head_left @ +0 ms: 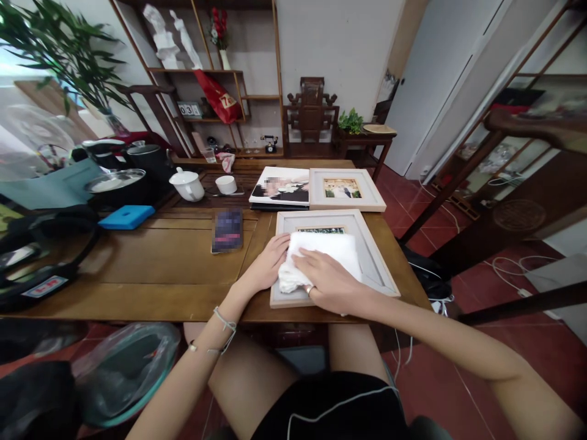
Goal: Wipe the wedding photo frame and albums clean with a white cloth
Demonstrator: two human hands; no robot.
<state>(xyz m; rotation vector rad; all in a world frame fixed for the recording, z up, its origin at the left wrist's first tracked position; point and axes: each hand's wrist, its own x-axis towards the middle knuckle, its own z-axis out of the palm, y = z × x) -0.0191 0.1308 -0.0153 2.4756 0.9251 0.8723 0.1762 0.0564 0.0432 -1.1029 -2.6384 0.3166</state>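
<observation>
A light wooden picture frame [376,260] with a pale grey mat lies flat near the table's front edge, a small photo [321,230] partly showing at its middle. Over much of the frame's glass is a folded white cloth [332,244], which hides the rest of the photo. My right hand [328,281] presses on the cloth and holds its bunched near left corner, thumb side tucked in. At the frame's left side, my left hand [269,263] grips the edge, its fingers close together against the wood and beside the cloth.
Behind the frame lie another framed photo [369,189] and a photo panel [279,186]. Leftward are a dark booklet [227,230], a small white cup [225,184], a lidded white cup [187,184], a blue box [127,217] and headphones [55,269]. A lined bin [128,373] stands below.
</observation>
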